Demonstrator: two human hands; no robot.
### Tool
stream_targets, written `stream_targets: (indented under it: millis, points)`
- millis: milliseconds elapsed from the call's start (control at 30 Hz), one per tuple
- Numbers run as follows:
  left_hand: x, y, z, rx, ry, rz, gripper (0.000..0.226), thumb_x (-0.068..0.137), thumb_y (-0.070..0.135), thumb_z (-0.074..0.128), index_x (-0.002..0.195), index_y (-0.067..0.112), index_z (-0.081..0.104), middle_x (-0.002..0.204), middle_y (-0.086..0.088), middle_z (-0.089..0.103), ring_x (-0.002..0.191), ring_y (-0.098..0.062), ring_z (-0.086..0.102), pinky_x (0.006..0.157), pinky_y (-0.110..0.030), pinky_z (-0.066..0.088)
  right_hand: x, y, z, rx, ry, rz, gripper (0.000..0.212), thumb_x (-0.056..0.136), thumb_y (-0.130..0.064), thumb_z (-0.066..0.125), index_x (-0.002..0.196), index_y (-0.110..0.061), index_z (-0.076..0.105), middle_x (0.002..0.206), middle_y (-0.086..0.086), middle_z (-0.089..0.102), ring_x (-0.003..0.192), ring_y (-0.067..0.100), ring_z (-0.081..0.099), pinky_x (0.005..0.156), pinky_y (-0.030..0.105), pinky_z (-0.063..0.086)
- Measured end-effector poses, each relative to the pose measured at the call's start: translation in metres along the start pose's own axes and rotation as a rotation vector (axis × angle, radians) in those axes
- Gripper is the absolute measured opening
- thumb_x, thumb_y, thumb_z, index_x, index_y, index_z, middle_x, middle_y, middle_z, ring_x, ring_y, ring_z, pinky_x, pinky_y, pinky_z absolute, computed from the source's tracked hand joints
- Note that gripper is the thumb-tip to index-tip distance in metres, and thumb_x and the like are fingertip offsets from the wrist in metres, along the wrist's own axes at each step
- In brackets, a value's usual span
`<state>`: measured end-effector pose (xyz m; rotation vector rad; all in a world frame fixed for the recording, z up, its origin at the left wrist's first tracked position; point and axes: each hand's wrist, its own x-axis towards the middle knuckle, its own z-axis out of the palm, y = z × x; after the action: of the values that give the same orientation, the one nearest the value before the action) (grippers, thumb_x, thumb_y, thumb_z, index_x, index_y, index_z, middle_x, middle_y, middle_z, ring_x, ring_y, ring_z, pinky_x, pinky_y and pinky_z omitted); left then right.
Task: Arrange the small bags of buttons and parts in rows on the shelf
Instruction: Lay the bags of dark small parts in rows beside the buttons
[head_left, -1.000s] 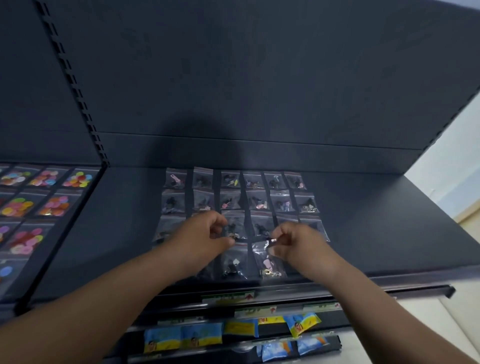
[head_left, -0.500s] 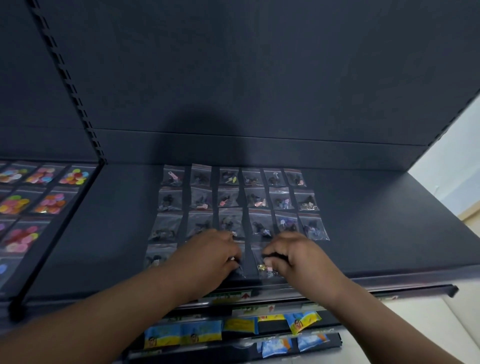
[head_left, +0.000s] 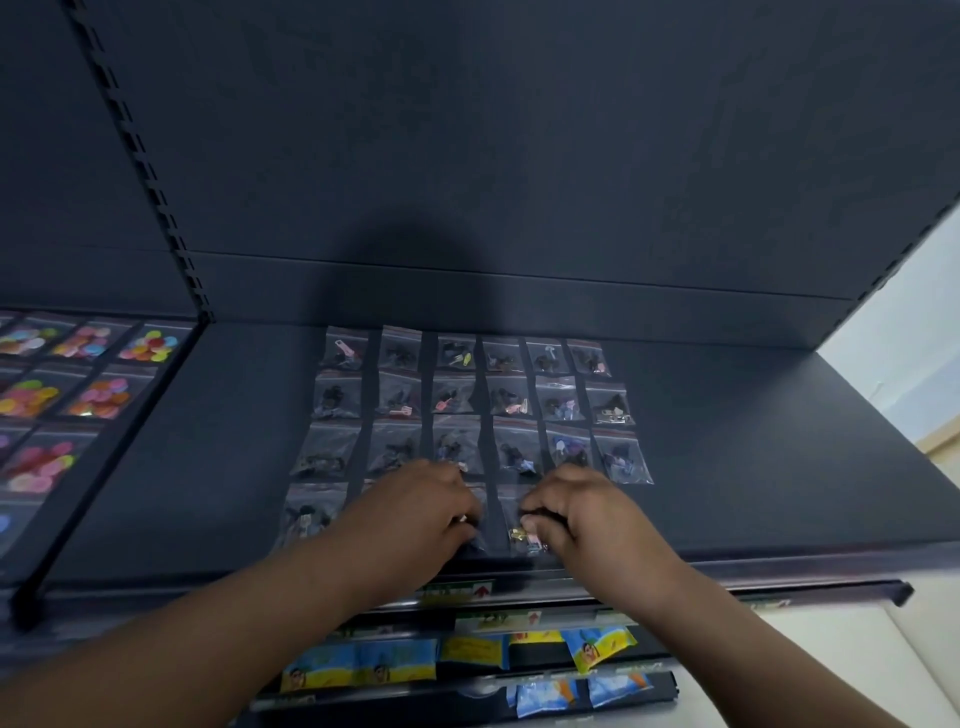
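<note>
While glossy clear bags (head_left: 98, 400) of bright round buttons lie on the far-left section, small flat plastic bags (head_left: 457, 400) of dark parts form rows on the matte dark shelf (head_left: 208, 467). The left hand (head_left: 415, 514) curls over the front row, grip unclear; the right hand (head_left: 587, 514) pinches the front bag (head_left: 519, 538) holding gold bits.

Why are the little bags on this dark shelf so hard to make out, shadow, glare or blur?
Head view: dim light on a dark shelf, a soft shadow on the back panel behind the small bags; only faint sheen on their plastic, no strong glare; left hand and right hand look slightly soft, grip unclear; the wide lens tilts the slotted upright.
</note>
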<state>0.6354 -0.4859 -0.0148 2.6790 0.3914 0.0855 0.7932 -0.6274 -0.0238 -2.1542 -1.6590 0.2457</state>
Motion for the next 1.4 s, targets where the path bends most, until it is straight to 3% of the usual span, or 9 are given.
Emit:
stream_targets:
  millis: [233, 433, 533, 667, 800, 967, 1100, 1233, 1400]
  points:
    - [-0.005, 0.004, -0.003, -0.012, 0.009, -0.046, 0.022, 0.094, 0.029, 0.052, 0.113, 0.028, 0.064, 0.112, 0.011, 0.058, 0.105, -0.009, 0.047, 0.092, -0.029, 0.042, 0.001, -0.003, -0.003, -0.019, -0.026, 0.001, 0.015, 0.091, -0.025, 0.057, 0.1, -0.02, 0.067, 0.097, -0.002, 0.057, 0.095, 0.016, 0.05, 0.08, 0.026, 0.044]
    - [-0.011, 0.004, -0.006, -0.029, 0.1, -0.149, 0.03, 0.093, 0.034, 0.053, 0.123, 0.028, 0.058, 0.121, 0.011, 0.055, 0.112, -0.008, 0.047, 0.096, -0.026, 0.041, 0.008, -0.01, -0.018, -0.014, 0.037, -0.038, 0.018, 0.092, -0.021, 0.055, 0.105, -0.014, 0.065, 0.1, 0.001, 0.059, 0.093, 0.015, 0.052, 0.073, 0.021, 0.038]
    - [-0.017, 0.004, -0.013, -0.026, 0.153, -0.19, 0.031, 0.094, 0.033, 0.053, 0.124, 0.028, 0.057, 0.122, 0.01, 0.055, 0.113, -0.008, 0.047, 0.093, -0.021, 0.038, 0.012, -0.015, -0.023, -0.045, 0.005, -0.033, 0.021, 0.093, -0.024, 0.053, 0.109, -0.016, 0.064, 0.105, -0.001, 0.059, 0.1, 0.013, 0.051, 0.075, 0.017, 0.035]
    - [-0.029, 0.006, -0.027, -0.018, 0.207, -0.23, 0.031, 0.094, 0.031, 0.053, 0.124, 0.025, 0.057, 0.124, 0.006, 0.055, 0.114, -0.011, 0.049, 0.095, -0.024, 0.04, 0.018, -0.021, -0.03, -0.142, -0.035, -0.005, 0.023, 0.095, -0.027, 0.049, 0.112, -0.018, 0.062, 0.111, -0.001, 0.057, 0.103, 0.014, 0.05, 0.075, 0.017, 0.034]
    - [-0.042, 0.005, -0.041, 0.073, 0.221, -0.23, 0.035, 0.095, 0.033, 0.051, 0.128, 0.023, 0.055, 0.129, 0.006, 0.054, 0.117, -0.011, 0.047, 0.092, -0.019, 0.034, 0.025, -0.027, -0.032, -0.221, -0.071, 0.069, 0.028, 0.096, -0.02, 0.044, 0.12, -0.017, 0.058, 0.122, 0.003, 0.054, 0.119, 0.022, 0.045, 0.094, 0.029, 0.042]
    - [-0.051, 0.004, -0.058, 0.103, 0.152, -0.236, 0.039, 0.098, 0.032, 0.045, 0.134, 0.021, 0.049, 0.138, 0.002, 0.048, 0.127, -0.016, 0.041, 0.102, -0.027, 0.035, 0.045, -0.04, -0.034, -0.219, -0.08, 0.107, 0.044, 0.095, -0.01, 0.036, 0.137, -0.02, 0.045, 0.143, 0.0, 0.043, 0.132, 0.023, 0.035, 0.108, 0.037, 0.035]
    - [-0.028, -0.004, -0.065, 0.139, 0.126, -0.229, 0.031, 0.098, 0.018, 0.04, 0.126, 0.015, 0.054, 0.128, -0.002, 0.053, 0.116, -0.019, 0.048, 0.097, -0.033, 0.042, 0.062, -0.042, -0.037, -0.228, -0.061, 0.079, 0.045, 0.092, -0.007, 0.04, 0.135, -0.019, 0.048, 0.142, 0.002, 0.044, 0.13, 0.025, 0.036, 0.108, 0.037, 0.034]
    - [0.014, -0.014, -0.062, 0.16, 0.069, -0.201, 0.036, 0.086, -0.001, 0.042, 0.116, 0.011, 0.057, 0.116, -0.004, 0.054, 0.107, -0.022, 0.052, 0.091, -0.038, 0.046, 0.071, -0.035, -0.032, -0.297, -0.113, 0.017, 0.054, 0.086, -0.004, 0.045, 0.137, -0.023, 0.045, 0.144, 0.001, 0.04, 0.132, 0.025, 0.033, 0.11, 0.035, 0.029]
    - [0.069, -0.032, -0.057, 0.231, 0.021, -0.175, 0.026, 0.078, 0.003, 0.052, 0.1, 0.015, 0.061, 0.109, -0.003, 0.054, 0.101, -0.023, 0.052, 0.09, -0.043, 0.045, 0.085, -0.023, -0.032, -0.404, -0.21, -0.025, 0.069, 0.083, -0.004, 0.048, 0.142, -0.035, 0.032, 0.137, -0.005, 0.037, 0.124, 0.023, 0.027, 0.103, 0.033, 0.021]
